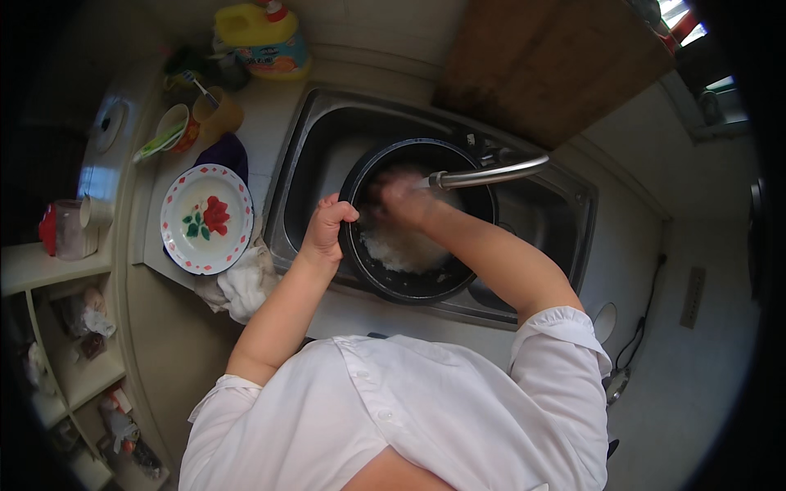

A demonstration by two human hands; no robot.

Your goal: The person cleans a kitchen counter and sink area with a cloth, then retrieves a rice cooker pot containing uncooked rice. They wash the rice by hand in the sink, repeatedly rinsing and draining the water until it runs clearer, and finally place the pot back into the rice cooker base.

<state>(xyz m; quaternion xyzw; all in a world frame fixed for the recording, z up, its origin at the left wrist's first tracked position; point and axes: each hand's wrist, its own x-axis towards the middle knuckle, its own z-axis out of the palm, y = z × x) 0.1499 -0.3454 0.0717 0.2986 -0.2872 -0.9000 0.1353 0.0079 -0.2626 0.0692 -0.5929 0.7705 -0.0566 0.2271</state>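
A dark round pot (424, 297) rests over the steel double sink (291, 202), with whitish grains that look like rice (399, 255) in its bottom. My left hand (328, 226) grips the pot's left rim, thumb over the edge. Inside the pot, below the end of the curved metal faucet (497, 175), is my right hand (402, 195). It is blurred by motion, so its fingers and anything in them cannot be made out. The faucet's end hides part of that hand.
Left of the sink, a floral enamel plate (207, 219) lies beside a white cloth (245, 285). Behind it stand cups (218, 113) with toothbrushes and a yellow detergent jug (267, 43). A wooden board (546, 61) leans behind the sink. Open shelves (70, 276) are at far left.
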